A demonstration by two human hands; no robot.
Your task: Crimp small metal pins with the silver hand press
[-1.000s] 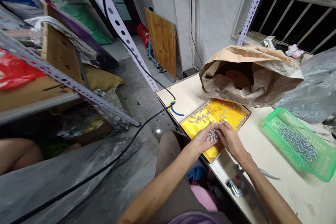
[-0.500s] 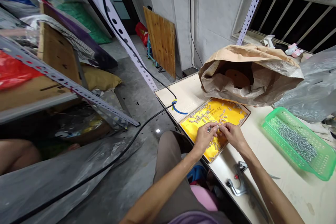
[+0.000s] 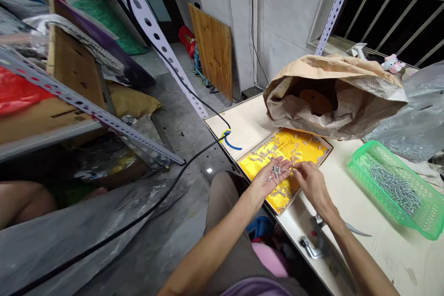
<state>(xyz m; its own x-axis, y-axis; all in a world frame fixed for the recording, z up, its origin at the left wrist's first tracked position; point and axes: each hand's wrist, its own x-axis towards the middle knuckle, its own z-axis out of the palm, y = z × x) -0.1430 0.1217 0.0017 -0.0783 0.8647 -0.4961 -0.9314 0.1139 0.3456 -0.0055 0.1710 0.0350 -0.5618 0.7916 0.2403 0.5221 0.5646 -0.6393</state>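
Palm up, my left hand (image 3: 268, 179) has its fingers spread, with a small pile of metal screws (image 3: 276, 171) lying on the palm. Close to its fingertips, my right hand (image 3: 310, 180) has thumb and fingers pinched together; a small metal piece shows at their tips, too small to name surely. Both hands are over a shallow tray (image 3: 253, 163) with a yellow lining, where many small metal pieces (image 3: 267, 150) are scattered. To the right stands a green perforated basket (image 3: 367, 148) holding a heap of metal screws (image 3: 395, 185).
Behind the tray lies an open brown paper sack (image 3: 333, 97). A metal clamp-like tool (image 3: 314, 245) lies below my right forearm. A black cable (image 3: 166, 194) crosses to the table's left corner. Clear plastic bags (image 3: 416, 115) are at the right, metal shelving (image 3: 86, 111) at the left.
My left hand has turned and opened, showing the screws on its palm. My right hand has moved slightly right, away from the left, still pinched.
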